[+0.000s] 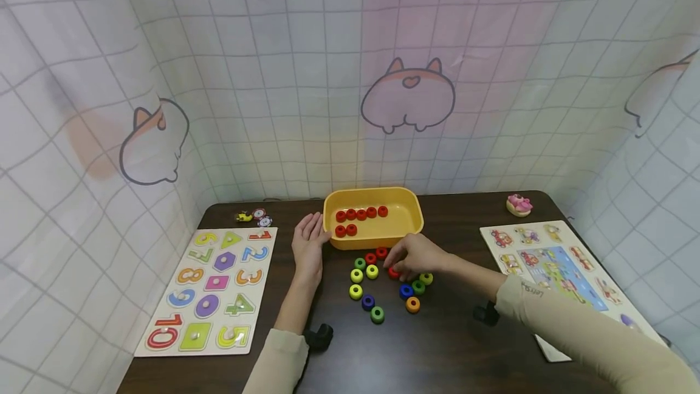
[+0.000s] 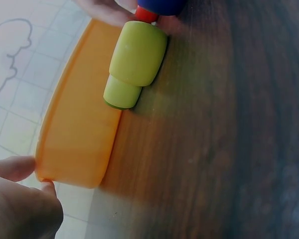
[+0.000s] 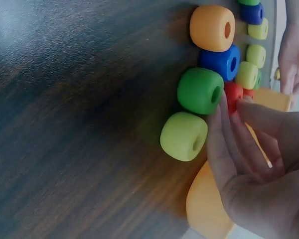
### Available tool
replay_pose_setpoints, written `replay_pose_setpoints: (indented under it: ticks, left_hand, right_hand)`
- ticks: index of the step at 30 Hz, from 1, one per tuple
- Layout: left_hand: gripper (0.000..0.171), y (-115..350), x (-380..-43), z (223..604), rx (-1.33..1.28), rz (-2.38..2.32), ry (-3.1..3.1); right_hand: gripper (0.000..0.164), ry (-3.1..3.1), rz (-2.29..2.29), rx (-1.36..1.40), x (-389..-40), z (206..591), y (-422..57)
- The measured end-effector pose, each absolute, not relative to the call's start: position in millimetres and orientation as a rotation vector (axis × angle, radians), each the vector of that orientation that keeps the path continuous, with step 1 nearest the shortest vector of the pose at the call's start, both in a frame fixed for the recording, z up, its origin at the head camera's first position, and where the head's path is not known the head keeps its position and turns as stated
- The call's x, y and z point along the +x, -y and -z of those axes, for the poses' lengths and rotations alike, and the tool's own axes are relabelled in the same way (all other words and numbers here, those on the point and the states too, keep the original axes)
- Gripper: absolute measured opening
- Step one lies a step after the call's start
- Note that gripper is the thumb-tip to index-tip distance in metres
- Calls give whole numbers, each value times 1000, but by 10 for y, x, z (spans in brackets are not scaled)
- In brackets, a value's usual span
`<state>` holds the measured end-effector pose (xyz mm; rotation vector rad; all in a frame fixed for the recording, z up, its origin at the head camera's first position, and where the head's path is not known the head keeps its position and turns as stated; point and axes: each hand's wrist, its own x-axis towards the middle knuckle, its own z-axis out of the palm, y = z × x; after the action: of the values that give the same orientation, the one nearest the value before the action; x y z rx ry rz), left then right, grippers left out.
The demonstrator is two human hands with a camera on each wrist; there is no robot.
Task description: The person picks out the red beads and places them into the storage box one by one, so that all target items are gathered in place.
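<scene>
My right hand pinches a red bead between thumb and fingers, down among loose beads on the table. Close beside those fingers lie a green bead, a blue bead and a yellow-green bead. My left hand has its fingers extended along the left side of a yellow plastic tray, its thumb touching the rim. Inside the tray, several red beads sit in two rows toward the left.
More loose beads in yellow, blue, green and orange lie before the tray. A number puzzle board is at left, a picture puzzle board at right. Small toys and a pink-topped toy stand near the back edge.
</scene>
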<state>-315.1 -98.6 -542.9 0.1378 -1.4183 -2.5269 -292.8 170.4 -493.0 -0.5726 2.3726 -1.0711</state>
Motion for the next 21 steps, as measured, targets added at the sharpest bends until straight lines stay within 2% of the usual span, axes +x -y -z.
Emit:
replay_pose_setpoints:
  ticks: [5,10,15,21]
  left_hand:
    - [63,973,-3147,5434,138,2529,1417]
    - [64,975,-3120,5395,132,2572,1403]
    - [66,999,-3071,5298,89,2601,1398]
    - [66,1009,-3040,5247,83,2589,1423]
  right_hand:
    - [17,-2252,1142,-559,-2953,4845,-1734]
    - [20,-2196,1196,-528,-3078,4584,-1763]
    - [21,-2221,1232,-492,-3311,4320,-1734]
    - [22,-2267,1256,-403,-3681,4312,-1603]
